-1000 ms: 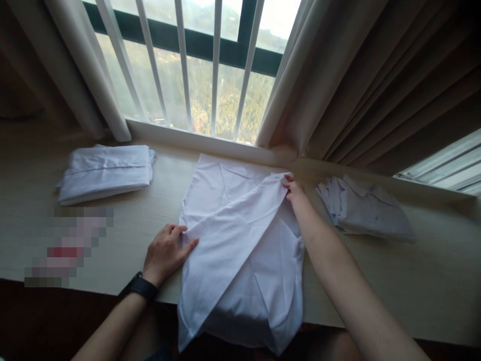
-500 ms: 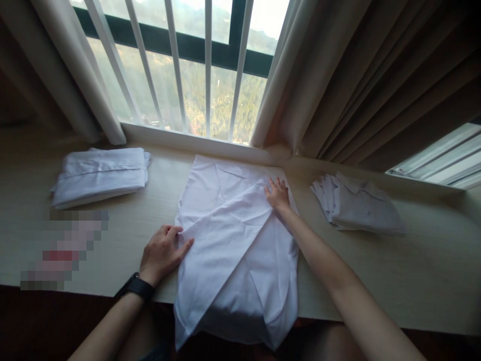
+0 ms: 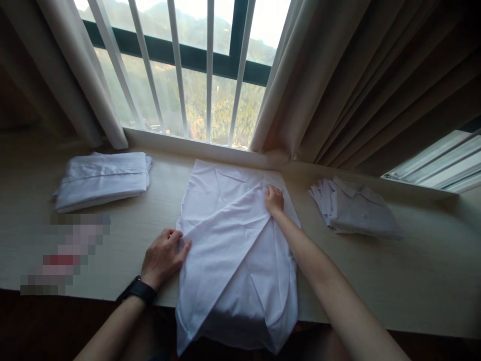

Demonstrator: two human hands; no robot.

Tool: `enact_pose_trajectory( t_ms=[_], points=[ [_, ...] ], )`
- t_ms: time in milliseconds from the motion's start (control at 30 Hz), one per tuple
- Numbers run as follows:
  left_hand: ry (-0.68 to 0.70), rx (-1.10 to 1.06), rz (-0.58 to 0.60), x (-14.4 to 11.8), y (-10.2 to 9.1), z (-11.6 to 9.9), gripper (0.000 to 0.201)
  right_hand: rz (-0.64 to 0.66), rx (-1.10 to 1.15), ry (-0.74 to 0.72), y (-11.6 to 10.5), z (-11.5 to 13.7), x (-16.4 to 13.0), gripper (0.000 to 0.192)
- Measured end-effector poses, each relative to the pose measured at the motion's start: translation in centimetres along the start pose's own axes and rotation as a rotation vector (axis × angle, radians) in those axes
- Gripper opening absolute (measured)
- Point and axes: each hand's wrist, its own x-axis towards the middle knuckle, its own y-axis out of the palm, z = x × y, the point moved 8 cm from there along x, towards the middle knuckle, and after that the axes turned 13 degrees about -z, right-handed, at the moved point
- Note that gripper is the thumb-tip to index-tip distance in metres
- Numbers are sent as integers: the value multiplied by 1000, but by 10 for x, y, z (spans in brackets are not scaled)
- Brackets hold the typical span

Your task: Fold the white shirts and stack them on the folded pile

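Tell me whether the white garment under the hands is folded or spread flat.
Partly folded: the white garment has one flap laid diagonally across it, pressed by the right hand, and the left hand is on its edge.

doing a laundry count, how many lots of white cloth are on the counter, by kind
spread white garment under both hands: 1
folded white stack on the left: 1
loose pile of white cloth on the right: 1
total: 3

Shirt (image 3: 233,250) btwn folded pile (image 3: 103,179) left, prob. stack (image 3: 355,213) right.
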Motion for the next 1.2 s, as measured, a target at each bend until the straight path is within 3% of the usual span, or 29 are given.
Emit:
enact_pose_trajectory(
  t_ms=[67, 167, 400, 567, 667, 833, 967, 1033, 1100, 1200],
  points=[
    [-15, -7, 0, 1, -1, 0, 27, 2, -17, -31, 1, 0, 14, 56],
    [-35, -23, 12, 2, 0, 1, 25, 105, -70, -123, 11, 6, 39, 61],
    [-63, -53, 18, 3, 3, 6, 23, 250, -140, -298, 23, 27, 90, 34],
    [-67, -43, 13, 3, 6, 7, 23, 142, -114, -311, 13, 41, 103, 39],
    [-66, -37, 2, 4, 6, 7, 24, 48, -100, -276, 7, 45, 94, 47],
    [-63, -22, 1, 4, 5, 6, 20, -49, -71, -45, 12, 34, 53, 50],
    [-49, 7, 1, 4, 5, 4, 18, 162, -18, -3, 41, 34, 20, 60],
    [-42, 18, 9, 4, 6, 4, 19, 231, -13, 10, 45, 36, 13, 60],
    [-40, 29, 17, 3, 6, 3, 20, 216, -23, 12, 34, 42, 10, 60],
    [-42, 39, 19, 3, 6, 4, 24, 133, -5, -113, -7, 68, -13, 59]
  ],
)
